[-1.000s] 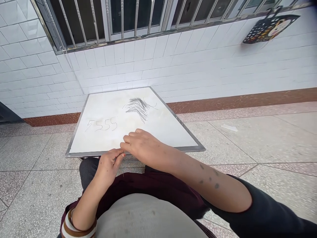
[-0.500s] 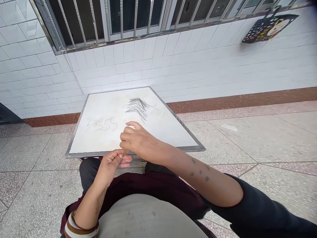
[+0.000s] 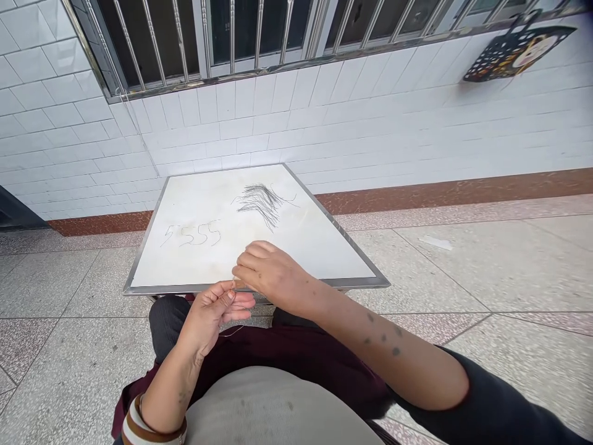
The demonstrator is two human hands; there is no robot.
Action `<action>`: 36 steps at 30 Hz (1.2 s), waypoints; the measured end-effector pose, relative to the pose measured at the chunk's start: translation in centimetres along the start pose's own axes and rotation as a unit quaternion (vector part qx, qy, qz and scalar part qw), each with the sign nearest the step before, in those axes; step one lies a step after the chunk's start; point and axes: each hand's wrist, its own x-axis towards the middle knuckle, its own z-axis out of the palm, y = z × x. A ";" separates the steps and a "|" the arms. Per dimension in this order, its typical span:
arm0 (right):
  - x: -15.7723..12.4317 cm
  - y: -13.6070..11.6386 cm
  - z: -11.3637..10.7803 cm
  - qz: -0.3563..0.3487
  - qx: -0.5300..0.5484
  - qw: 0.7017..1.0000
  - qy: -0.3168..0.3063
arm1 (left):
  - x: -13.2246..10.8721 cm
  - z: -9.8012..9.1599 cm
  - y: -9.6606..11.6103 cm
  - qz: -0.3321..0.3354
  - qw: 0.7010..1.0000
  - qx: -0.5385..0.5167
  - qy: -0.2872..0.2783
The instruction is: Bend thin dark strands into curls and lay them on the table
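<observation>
My left hand (image 3: 217, 309) is just past the near edge of a white table (image 3: 324, 241). Its thumb and index finger pinch a thin thread-like strand (image 3: 231, 332), which hangs in a loop below the palm; the other fingers stretch out loosely. My right hand (image 3: 274, 273) is close beside it, fingers curled and tips drawn together at the same strand, partly hidden by the hand itself. Further back on the table is a bunch of thin dark strands (image 3: 259, 201). To its left is a row of thin curved lines (image 3: 193, 233), resembling fives; whether drawn or loose strands, I cannot tell.
The table has a grey metal rim (image 3: 356, 244) and stands against a white tiled wall (image 3: 259, 133). Above is a barred window (image 3: 259, 37). A patterned bag (image 3: 514, 55) hangs at the right. A white scrap (image 3: 435, 242) lies on the speckled floor.
My right hand has shifted slightly right and down, and its raised index finger has curled in. The thin strand now shows under my left hand. The view has moved slightly.
</observation>
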 end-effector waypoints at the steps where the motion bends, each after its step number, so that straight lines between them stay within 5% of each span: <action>1: -0.1 -0.2 0.2 0.015 0.011 1.000 0.003 | 0.0 0.1 0.0 0.003 1.000 0.003 0.002; 20: -0.6 -3.5 2.6 0.186 0.050 0.975 0.111 | -0.1 1.4 0.1 0.111 0.987 0.068 0.090; 36: -0.5 -2.3 3.9 0.112 0.193 0.968 0.114 | -0.4 0.9 -0.5 0.101 0.986 0.063 0.118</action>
